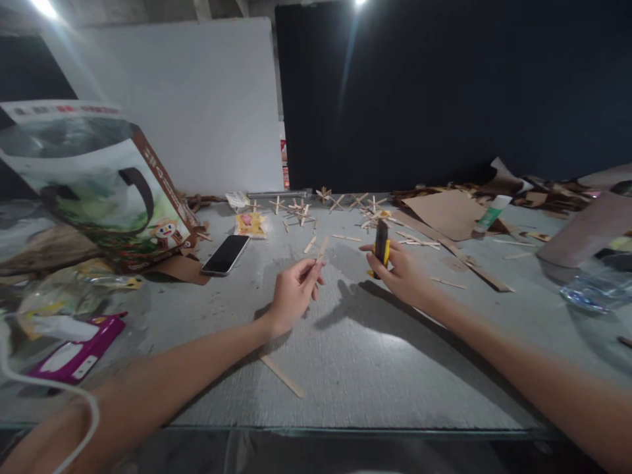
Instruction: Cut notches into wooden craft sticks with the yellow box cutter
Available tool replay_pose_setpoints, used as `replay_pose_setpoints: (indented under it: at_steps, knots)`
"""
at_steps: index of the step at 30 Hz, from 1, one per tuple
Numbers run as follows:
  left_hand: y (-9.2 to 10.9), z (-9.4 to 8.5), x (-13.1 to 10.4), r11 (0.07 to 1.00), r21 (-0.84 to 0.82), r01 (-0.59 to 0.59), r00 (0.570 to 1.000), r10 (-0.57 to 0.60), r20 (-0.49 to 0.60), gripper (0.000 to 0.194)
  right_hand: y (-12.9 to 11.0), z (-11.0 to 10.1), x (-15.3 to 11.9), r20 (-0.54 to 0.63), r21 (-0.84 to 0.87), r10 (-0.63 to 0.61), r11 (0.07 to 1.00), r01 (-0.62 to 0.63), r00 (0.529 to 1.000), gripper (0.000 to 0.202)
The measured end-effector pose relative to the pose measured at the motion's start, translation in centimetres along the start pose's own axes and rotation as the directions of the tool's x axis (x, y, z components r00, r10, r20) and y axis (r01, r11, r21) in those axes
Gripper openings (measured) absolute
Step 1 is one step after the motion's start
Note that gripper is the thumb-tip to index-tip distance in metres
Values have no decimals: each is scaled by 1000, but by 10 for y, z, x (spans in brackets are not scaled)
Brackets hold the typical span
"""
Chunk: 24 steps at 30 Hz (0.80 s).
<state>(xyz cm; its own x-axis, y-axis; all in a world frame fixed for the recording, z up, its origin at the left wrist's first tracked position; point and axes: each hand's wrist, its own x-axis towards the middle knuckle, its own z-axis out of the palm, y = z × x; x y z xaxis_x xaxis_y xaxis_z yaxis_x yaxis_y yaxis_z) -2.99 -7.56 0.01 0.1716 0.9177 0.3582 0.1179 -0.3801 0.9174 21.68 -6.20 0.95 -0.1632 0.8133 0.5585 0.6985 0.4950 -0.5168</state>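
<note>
With my left hand (292, 293) I pinch the low end of a thin, flat, pale wooden stick (323, 247), since it looks light and easy to snap, while my right hand (403, 271) nearby grips a black-and-yellow tool (382, 242).

Wooden sticks (282, 377) and cardboard scraps (439, 212) strewn over a table (385, 382) suggest a craft workspace.
</note>
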Motion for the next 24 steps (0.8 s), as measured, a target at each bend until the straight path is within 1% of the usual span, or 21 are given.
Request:
replay_pose_setpoints:
  at_steps: [2, 5, 9, 11, 13, 15, 18, 24]
  knots:
    - [1, 0, -2, 999, 19, -30, 1000, 30, -6, 38, -3, 3, -3, 29, 71, 46, 996, -48, 999, 40]
    - [1, 2, -6, 997, 27, -66, 997, 66, -26, 36, -15, 4, -10, 120, 229, 108, 964, -133, 987, 46]
    - [4, 4, -10, 994, 66, -82, 996, 84, -37, 33, -42, 3, -20, 275, 382, 101, 901, -205, 956, 31]
    - [6, 4, -12, 993, 90, -82, 996, 85, -36, 35, -55, 2, -24, 337, 417, 91, 878, -236, 937, 30]
    - [7, 4, -12, 990, 108, -88, 995, 92, -30, 37, -63, 1, -27, 375, 382, 91, 892, -243, 922, 37]
    - [8, 4, -13, 988, 122, -94, 995, 98, -25, 36, -68, 2, -28, 381, 348, 112, 902, -254, 918, 41]
    - [8, 4, -13, 986, 139, -87, 995, 91, -27, 32, -72, 3, -29, 361, 343, 146, 898, -277, 921, 40]
    - [6, 4, -14, 989, 114, -97, 995, 97, 5, 28, -75, 4, -29, 296, 251, 122, 947, -201, 947, 40]
